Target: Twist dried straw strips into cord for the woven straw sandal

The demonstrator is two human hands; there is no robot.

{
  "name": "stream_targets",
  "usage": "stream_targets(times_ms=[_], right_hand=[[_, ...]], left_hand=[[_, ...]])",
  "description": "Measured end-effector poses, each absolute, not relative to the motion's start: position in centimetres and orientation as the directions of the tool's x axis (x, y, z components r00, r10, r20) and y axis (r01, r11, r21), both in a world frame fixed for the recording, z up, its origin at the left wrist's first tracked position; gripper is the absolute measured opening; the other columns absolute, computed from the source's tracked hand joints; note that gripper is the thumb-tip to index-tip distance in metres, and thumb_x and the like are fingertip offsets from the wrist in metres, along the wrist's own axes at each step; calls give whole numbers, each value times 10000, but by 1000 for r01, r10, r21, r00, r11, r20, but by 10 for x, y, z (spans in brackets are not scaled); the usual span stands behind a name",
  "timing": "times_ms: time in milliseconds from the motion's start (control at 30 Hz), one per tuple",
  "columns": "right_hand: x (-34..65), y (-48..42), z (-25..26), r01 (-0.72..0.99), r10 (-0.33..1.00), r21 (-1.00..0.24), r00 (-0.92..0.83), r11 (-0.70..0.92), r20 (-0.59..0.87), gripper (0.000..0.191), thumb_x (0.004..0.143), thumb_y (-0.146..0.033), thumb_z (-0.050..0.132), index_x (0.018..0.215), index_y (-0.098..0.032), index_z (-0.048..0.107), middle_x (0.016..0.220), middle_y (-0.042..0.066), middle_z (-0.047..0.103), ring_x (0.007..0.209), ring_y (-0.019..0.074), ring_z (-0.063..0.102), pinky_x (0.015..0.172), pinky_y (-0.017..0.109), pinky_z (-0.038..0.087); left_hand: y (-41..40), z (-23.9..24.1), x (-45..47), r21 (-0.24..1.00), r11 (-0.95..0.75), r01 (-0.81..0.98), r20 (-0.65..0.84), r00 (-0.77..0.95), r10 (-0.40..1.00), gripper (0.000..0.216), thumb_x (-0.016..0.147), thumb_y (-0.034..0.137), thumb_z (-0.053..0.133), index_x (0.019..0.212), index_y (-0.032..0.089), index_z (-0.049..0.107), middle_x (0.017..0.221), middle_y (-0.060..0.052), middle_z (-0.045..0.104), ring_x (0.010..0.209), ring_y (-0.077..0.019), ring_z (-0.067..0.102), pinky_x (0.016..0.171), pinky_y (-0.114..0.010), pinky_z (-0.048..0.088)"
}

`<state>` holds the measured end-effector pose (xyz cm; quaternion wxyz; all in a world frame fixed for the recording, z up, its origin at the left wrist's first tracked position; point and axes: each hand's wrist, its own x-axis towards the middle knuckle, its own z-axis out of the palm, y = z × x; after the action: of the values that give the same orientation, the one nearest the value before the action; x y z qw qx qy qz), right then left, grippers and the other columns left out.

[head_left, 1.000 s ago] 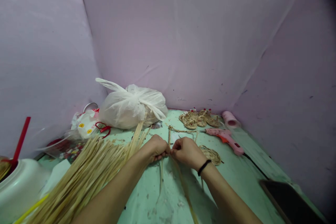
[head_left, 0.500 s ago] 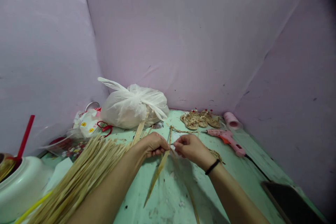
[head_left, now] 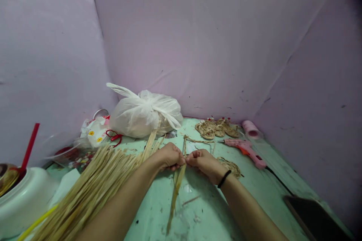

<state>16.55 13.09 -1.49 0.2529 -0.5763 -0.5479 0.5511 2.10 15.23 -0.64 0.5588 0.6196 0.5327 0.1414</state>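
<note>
My left hand point(head_left: 173, 157) and my right hand point(head_left: 201, 160) meet over the middle of the table, both with fingers pinched. Between their fingertips is a strip of dried straw point(head_left: 175, 192), whose flat loose end hangs down toward me. Beyond the hands, a thin twisted straw cord point(head_left: 198, 141) runs up from the pinch and bends to the right. Under my left forearm lies a thick bundle of dried straw strips point(head_left: 96, 188). A small coil of straw cord point(head_left: 230, 165) rests just right of my right wrist.
A knotted white plastic bag point(head_left: 144, 115) stands at the back. Several woven straw pieces point(head_left: 216, 127) lie by the wall, near a pink thread spool point(head_left: 251, 129). A pink glue gun point(head_left: 246, 150) and a dark phone-like slab point(head_left: 313, 214) are on the right, a white pot point(head_left: 25, 203) left.
My right hand has moved slightly left and its fingertips now meet my left hand's. The hanging strip has swung right and points more straight down.
</note>
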Motion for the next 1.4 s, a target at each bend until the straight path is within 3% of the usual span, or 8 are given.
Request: stream_targets(times_ms=[233,467,633,733,967,1133,1267,1400], right_hand=[[163,128,-21,326,909,-916,-260,-235,-326,162,622,-205,515,495,-161,423,356,-99,238,343,26,142,389,221,75],[163,129,-22,300,918,-912,-194,-279,-345,124,626,-155,501,509,-145,462,345,-100,286,323,18,165,374,209,85],[164,129,-23,287,922,-917,-189,-277,-338,109,615,-135,506,510,-137,476,352,-93,315,317,14,176,368,207,89],[165,129,-25,276,926,-925,-200,-262,-322,120,609,-134,507,494,-137,473,345,-91,305,319,14,176,366,205,93],[166,130,-23,299,922,-919,-208,-259,-327,132,609,-122,491,480,-143,476,306,-93,273,292,23,171,347,206,93],[167,131,-21,299,917,-914,-207,-273,-341,137,618,-139,498,483,-146,478,321,-89,280,291,28,177,344,211,93],[169,131,-22,313,916,-910,-203,-274,-346,129,611,-141,507,485,-148,482,330,-86,282,307,32,181,352,214,97],[170,133,-24,339,924,-907,-196,-251,-329,136,594,-122,513,467,-145,470,344,-82,287,323,30,182,362,216,101]], left_hand=[[148,4,21,782,135,609,-430,369,824,70,529,107,486,466,139,494,340,53,360,303,-50,279,347,-197,207],[156,10,5,693,53,719,-417,340,843,88,543,161,501,550,130,583,422,25,460,354,-67,341,372,-197,241],[150,53,-15,611,-105,784,-89,199,976,159,602,246,517,612,127,622,508,11,515,475,-89,431,458,-190,297],[141,78,-24,486,-129,865,29,132,991,179,612,274,517,638,138,631,543,1,541,500,-100,443,471,-199,292],[144,69,-30,112,130,985,-26,-128,991,173,607,279,527,665,181,657,709,-59,633,645,-197,552,518,-248,328],[157,42,-27,139,208,968,11,-212,977,237,642,349,516,731,188,667,796,-87,649,731,-231,578,562,-267,371],[161,31,-17,182,132,974,-16,-132,991,192,638,301,515,708,201,663,779,-68,658,733,-225,588,583,-271,387],[169,16,-9,115,126,985,18,-129,992,199,631,212,509,759,165,654,833,-114,657,779,-245,594,629,-291,408]])
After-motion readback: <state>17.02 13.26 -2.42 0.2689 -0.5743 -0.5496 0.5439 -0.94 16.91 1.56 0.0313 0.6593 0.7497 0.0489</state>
